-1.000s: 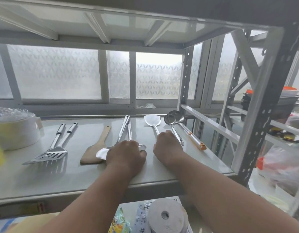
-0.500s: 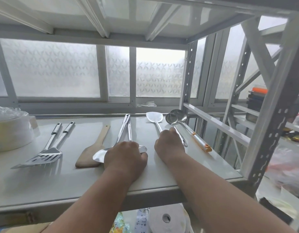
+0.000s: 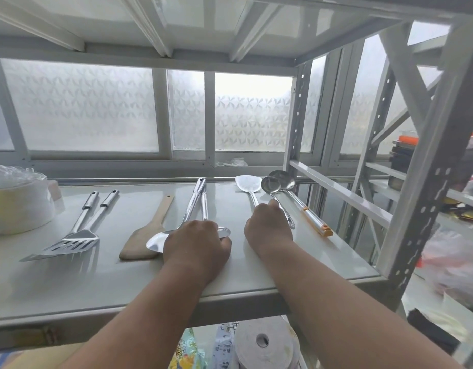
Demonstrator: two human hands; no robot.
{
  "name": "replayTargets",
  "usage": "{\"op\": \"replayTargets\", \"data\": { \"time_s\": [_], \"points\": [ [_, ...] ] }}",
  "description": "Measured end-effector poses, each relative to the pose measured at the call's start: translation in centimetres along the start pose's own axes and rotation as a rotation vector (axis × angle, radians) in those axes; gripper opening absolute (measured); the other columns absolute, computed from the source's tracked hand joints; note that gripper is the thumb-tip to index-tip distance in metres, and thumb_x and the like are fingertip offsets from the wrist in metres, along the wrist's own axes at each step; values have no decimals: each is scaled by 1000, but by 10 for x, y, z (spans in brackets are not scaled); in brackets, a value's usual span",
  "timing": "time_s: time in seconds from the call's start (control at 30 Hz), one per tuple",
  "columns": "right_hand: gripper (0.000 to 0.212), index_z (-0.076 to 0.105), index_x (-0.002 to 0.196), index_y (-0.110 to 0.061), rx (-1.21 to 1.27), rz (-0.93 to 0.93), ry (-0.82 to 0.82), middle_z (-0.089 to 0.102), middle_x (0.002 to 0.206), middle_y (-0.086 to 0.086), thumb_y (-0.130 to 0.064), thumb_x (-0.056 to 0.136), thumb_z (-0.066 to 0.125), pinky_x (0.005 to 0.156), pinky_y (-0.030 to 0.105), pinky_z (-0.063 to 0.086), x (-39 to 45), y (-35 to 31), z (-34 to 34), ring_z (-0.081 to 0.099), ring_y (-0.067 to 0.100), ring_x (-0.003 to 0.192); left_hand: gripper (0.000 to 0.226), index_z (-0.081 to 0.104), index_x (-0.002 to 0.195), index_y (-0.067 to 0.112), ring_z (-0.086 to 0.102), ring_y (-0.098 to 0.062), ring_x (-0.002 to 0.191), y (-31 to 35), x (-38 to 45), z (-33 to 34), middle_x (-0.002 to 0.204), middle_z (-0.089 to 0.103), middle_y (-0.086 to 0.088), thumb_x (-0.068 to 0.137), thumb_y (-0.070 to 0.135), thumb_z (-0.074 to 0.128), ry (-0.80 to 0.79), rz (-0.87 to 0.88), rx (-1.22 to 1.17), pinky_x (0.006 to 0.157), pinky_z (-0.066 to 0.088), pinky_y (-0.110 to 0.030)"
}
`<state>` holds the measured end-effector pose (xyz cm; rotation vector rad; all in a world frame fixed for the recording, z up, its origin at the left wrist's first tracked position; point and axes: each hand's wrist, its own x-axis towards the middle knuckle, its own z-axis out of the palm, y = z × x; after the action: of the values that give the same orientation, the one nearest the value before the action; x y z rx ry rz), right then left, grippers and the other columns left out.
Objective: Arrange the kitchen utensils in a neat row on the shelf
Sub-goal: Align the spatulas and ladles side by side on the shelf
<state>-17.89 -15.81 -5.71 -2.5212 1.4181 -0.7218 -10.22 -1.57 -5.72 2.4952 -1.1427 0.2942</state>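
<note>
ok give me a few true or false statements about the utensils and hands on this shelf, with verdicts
1. The wooden spatula lies between the slotted turner and the large spoons. True.
2. The left hand hangs in the air above the shelf. False: it rests on the spoon bowls.
3. One ladle has an orange-trimmed handle. True.
4. The right hand is holding the wooden spatula. False: it is at the handle of the steel turner.
5. A paper roll stands on the utensil shelf. False: it sits below it.
</note>
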Motion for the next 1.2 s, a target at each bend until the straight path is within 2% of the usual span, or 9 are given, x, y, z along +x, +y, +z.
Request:
{"op": "replayTargets", "data": {
  "time_s": [0.23, 0.63, 1.0, 1.2],
  "points": [
    [31, 64, 115, -7, -34, -1, -7, 46, 124, 12, -8, 89, 47, 93, 38, 45, -2, 0, -5, 52, 32, 119, 32, 68, 95, 23, 53, -25, 87, -1, 1, 2, 101, 70, -2, 92, 46, 46, -2, 2, -7, 74, 44, -35],
    [28, 64, 114, -11, -44, -5, -6, 47, 124, 7, -10, 90, 49, 97, 37, 44, -2, 2, -5, 49, 28, 122, 33, 68, 96, 23, 54, -26, 87, -1, 2, 3, 101, 70, -2, 91, 46, 46, -10, -1, 0, 74, 45, -35],
    [30, 67, 112, -11, -16, -8, -4, 48, 120, 8, -8, 87, 50, 93, 36, 45, -1, 4, -4, 50, 29, 119, 33, 68, 95, 23, 55, -27, 87, -3, 4, 4, 101, 70, -2, 90, 46, 45, -27, -7, 0, 74, 44, -36],
    [34, 64, 118, -16, 7, -12, 6, 44, 131, 9, -27, 91, 47, 102, 44, 42, -5, 3, -5, 41, 30, 127, 32, 69, 96, 23, 59, -28, 89, -3, 3, 4, 101, 71, -3, 91, 44, 46, -22, 3, 9, 74, 45, -35]
  ]
}}
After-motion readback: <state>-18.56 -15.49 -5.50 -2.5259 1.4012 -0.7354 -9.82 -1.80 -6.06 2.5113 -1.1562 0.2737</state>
